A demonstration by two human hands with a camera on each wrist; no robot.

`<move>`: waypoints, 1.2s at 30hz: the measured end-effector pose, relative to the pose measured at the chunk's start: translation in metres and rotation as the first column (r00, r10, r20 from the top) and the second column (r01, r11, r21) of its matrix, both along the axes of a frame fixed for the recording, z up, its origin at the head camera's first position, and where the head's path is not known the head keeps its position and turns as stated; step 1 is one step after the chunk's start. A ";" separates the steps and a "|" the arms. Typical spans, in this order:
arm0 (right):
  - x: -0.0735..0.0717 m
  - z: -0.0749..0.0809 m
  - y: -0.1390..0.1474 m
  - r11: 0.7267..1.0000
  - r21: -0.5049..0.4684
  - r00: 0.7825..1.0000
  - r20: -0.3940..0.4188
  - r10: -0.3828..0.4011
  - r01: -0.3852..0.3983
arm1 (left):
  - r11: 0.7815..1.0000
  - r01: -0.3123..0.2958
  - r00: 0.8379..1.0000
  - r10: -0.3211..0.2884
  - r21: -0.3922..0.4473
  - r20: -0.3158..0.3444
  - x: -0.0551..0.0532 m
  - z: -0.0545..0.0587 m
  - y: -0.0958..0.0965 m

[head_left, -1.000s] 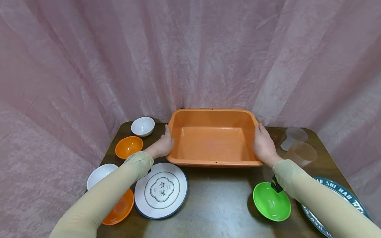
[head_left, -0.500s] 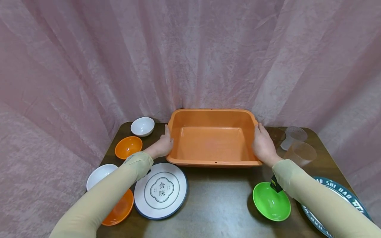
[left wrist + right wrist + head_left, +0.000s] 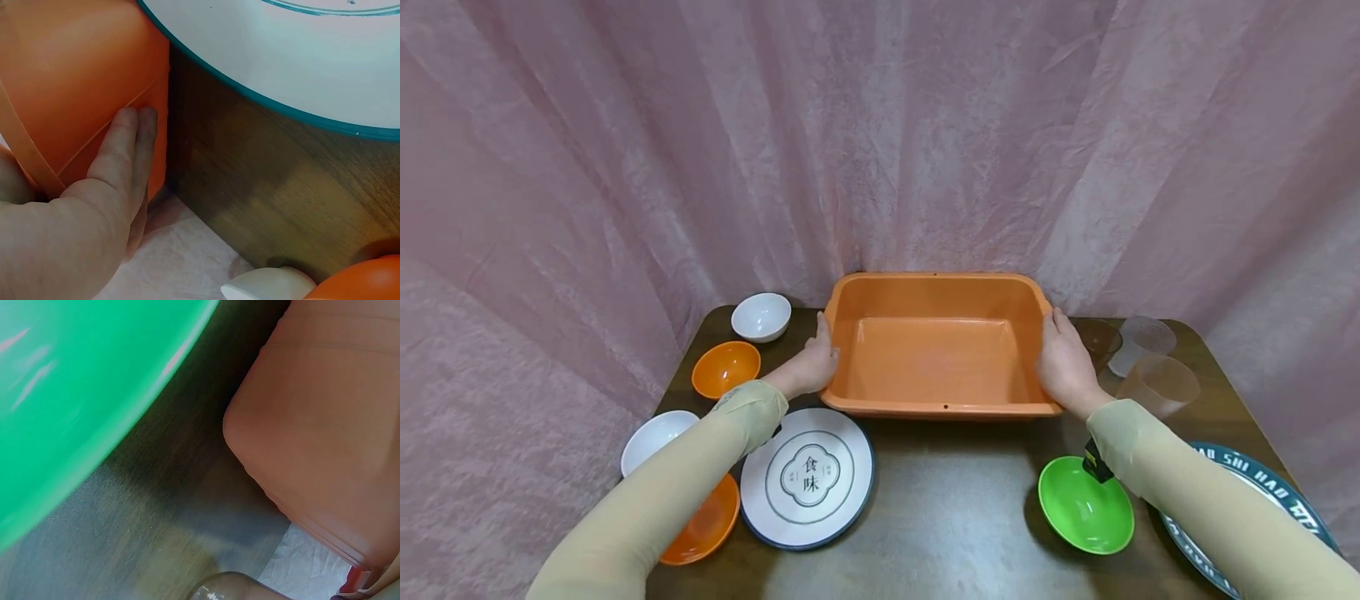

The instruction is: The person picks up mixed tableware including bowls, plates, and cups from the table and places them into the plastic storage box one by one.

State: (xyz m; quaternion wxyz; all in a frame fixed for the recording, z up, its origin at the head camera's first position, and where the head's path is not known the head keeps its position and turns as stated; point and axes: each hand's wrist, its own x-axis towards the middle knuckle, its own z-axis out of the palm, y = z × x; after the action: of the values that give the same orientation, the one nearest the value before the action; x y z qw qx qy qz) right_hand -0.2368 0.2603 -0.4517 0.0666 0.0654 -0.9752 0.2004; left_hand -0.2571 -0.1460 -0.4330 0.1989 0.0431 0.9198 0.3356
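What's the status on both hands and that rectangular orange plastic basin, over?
Left hand and right hand holding opposite ends of rectangular orange plastic basin. Nothing inside it. Crowding right side: translucent cylindrical cups, glossy round green bowl.

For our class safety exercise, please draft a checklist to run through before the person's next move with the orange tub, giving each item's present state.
1. Left hand grips one end of the tub: ok.
2. Right hand is on the opposite end: ok; how firmly it grips, cannot tell.
3. Tub has nothing in it: ok.
4. Tub's base sits fully on the table: cannot tell; the base is hidden in the head view.
5. Space beside the right hand looks ample: probably not ok; the brown cup stands close by.
6. Green bowl is upright: ok; its mouth faces up.
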 end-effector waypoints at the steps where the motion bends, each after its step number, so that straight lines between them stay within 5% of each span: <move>1: 0.000 0.000 0.000 1.000 -0.003 1.000 0.004 0.000 0.000 | 1.000 0.004 1.000 -0.004 0.004 -0.007 -0.001 0.000 0.000; 18: -0.002 0.000 0.003 1.000 0.005 1.000 -0.010 0.004 -0.004 | 1.000 -0.001 1.000 0.001 0.021 0.006 -0.003 0.000 0.002; 27: -0.004 0.008 0.004 1.000 -0.007 0.999 0.053 -0.010 0.010 | 0.997 0.004 1.000 -0.003 0.081 -0.004 -0.007 -0.001 -0.004; 32: 0.004 0.026 0.006 0.998 -0.051 0.998 0.056 0.027 -0.024 | 1.000 0.024 0.993 -0.023 0.009 -0.117 -0.004 0.012 -0.016; 36: 0.018 0.040 0.008 0.996 -0.024 0.996 0.022 0.085 -0.084 | 0.988 0.082 0.953 -0.116 -0.132 -0.280 0.007 0.031 -0.022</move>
State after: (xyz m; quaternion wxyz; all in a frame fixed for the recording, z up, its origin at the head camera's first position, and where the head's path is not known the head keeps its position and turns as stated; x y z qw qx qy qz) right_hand -0.2186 0.2679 -0.4114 0.0476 0.1036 -0.9699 0.2151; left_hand -0.2504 -0.1683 -0.4020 0.0821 0.1254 0.9539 0.2601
